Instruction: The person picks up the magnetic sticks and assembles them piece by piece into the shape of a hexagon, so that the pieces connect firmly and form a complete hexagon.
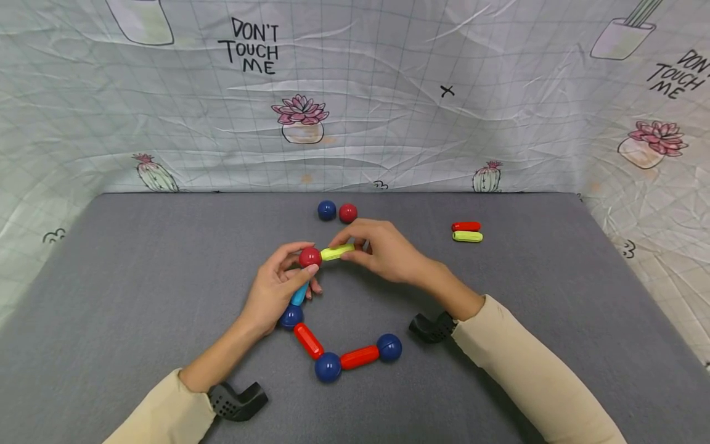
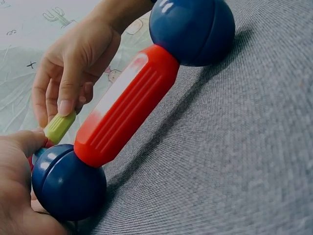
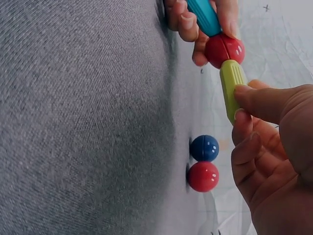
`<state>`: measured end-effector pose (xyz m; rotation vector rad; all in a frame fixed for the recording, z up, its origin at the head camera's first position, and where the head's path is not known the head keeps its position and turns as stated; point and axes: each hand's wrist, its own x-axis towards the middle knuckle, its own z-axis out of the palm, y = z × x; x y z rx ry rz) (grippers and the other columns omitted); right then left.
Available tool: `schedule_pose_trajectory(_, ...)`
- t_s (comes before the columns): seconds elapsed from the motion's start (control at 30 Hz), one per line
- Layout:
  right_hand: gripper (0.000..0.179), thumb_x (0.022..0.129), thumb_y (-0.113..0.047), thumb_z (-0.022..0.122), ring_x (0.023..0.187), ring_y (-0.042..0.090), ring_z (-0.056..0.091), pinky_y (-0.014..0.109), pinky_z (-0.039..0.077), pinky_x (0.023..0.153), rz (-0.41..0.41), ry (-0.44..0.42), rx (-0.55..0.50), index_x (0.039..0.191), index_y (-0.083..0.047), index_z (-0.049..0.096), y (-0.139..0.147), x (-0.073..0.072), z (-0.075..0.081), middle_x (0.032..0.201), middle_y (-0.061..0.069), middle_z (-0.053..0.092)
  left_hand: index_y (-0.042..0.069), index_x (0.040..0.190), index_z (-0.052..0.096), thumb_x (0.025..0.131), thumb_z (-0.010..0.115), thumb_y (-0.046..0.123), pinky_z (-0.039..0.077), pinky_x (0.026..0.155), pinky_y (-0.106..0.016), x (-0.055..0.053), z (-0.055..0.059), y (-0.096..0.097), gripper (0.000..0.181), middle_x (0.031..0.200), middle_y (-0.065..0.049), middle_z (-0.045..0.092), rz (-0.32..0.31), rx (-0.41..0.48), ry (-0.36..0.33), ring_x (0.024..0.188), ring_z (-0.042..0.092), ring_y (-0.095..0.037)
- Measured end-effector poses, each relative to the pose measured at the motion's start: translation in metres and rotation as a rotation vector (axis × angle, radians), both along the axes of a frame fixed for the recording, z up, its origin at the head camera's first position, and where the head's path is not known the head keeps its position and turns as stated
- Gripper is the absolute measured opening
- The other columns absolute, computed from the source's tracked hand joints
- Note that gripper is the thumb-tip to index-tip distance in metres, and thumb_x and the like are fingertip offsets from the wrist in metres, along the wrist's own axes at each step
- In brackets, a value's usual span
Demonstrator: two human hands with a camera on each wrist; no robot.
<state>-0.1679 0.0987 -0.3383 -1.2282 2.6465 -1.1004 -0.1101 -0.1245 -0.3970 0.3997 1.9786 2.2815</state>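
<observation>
My left hand grips a red ball between thumb and fingers. From that ball a light blue rod runs down to a dark blue ball. My right hand pinches a yellow-green rod, whose end meets the red ball, as the right wrist view also shows. The chain carries on from the dark blue ball through a red rod, a second blue ball, another red rod and an end blue ball.
Behind the hands, a loose blue ball and a loose red ball sit side by side. Farther right lie a red rod and a yellow-green rod. A printed cloth hangs along the back of the grey table.
</observation>
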Motion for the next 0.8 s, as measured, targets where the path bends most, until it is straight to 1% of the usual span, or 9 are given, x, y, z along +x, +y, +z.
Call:
schedule_pose_trajectory(0.1,0.021,0.088,-0.01,0.07,0.078,0.01,0.057,0.027,0.048,0.063,-0.008,-0.031,-0.004,0.109,-0.013,0.069,0.004,-0.001,0.0,0.102,-0.002,0.065,-0.005,0.133,0.044,0.094,0.06,0.005,0.052,0.057,-0.027,0.0,0.0,0.0,0.044,0.097,-0.033,0.053,0.001,-0.004,0.005,0.062,0.062,-0.022)
schedule_pose_trajectory(0.17,0.021,0.09,-0.013,0.069,0.079,0.01,0.058,0.029,0.049,0.064,-0.027,-0.047,-0.013,0.11,-0.011,0.069,0.007,-0.004,0.0,0.103,0.0,0.066,-0.005,0.133,0.044,0.094,0.061,0.005,0.052,0.057,-0.027,0.0,-0.001,0.0,0.044,0.097,-0.033,0.053,0.001,-0.005,0.008,0.062,0.062,-0.022)
schedule_pose_trajectory(0.27,0.021,0.091,-0.016,0.067,0.081,0.011,0.058,0.031,0.049,0.065,-0.088,-0.052,-0.024,0.112,-0.011,0.069,0.012,-0.011,0.0,0.107,0.002,0.065,-0.006,0.133,0.044,0.094,0.061,0.004,0.053,0.058,-0.026,0.0,-0.001,0.0,0.043,0.098,-0.033,0.053,0.002,-0.003,0.014,0.063,0.063,-0.021)
schedule_pose_trajectory(0.4,0.023,0.092,-0.016,0.067,0.084,0.013,0.06,0.032,0.048,0.068,-0.199,-0.056,-0.02,0.114,-0.013,0.068,0.017,-0.024,-0.003,0.112,0.0,0.064,-0.007,0.132,0.045,0.093,0.061,0.004,0.053,0.058,-0.027,0.0,-0.002,0.0,0.043,0.1,-0.034,0.054,0.003,0.001,0.017,0.063,0.063,-0.019)
schedule_pose_trajectory(0.5,0.026,0.092,-0.014,0.066,0.087,0.016,0.06,0.034,0.048,0.07,-0.244,-0.062,-0.001,0.118,-0.013,0.066,0.016,-0.033,-0.007,0.116,0.001,0.062,-0.006,0.132,0.046,0.093,0.062,0.004,0.053,0.058,-0.027,0.0,-0.002,0.0,0.044,0.101,-0.033,0.055,0.004,-0.003,0.013,0.064,0.063,-0.019)
schedule_pose_trajectory(0.57,0.03,0.091,-0.012,0.066,0.088,0.018,0.06,0.035,0.048,0.072,-0.247,-0.064,0.015,0.122,-0.012,0.064,0.013,-0.038,-0.01,0.121,0.003,0.059,-0.006,0.133,0.046,0.093,0.062,0.005,0.053,0.058,-0.027,0.0,-0.002,-0.001,0.044,0.1,-0.033,0.055,0.003,-0.012,0.009,0.064,0.063,-0.02)
schedule_pose_trajectory(0.7,0.038,0.091,-0.01,0.067,0.087,0.02,0.058,0.037,0.048,0.076,-0.227,-0.063,0.049,0.129,-0.011,0.06,0.006,-0.046,-0.015,0.133,0.006,0.051,-0.004,0.134,0.047,0.093,0.062,0.005,0.054,0.06,-0.028,0.0,-0.002,-0.001,0.044,0.099,-0.032,0.056,0.0,-0.022,0.002,0.066,0.064,-0.023)
schedule_pose_trajectory(0.8,0.041,0.091,-0.01,0.067,0.087,0.021,0.058,0.037,0.048,0.078,-0.227,-0.062,0.072,0.131,-0.011,0.058,0.002,-0.05,-0.017,0.138,0.007,0.048,-0.003,0.134,0.048,0.093,0.063,0.006,0.054,0.061,-0.028,0.0,-0.002,-0.001,0.044,0.099,-0.032,0.056,0.001,-0.019,-0.004,0.066,0.064,-0.023)
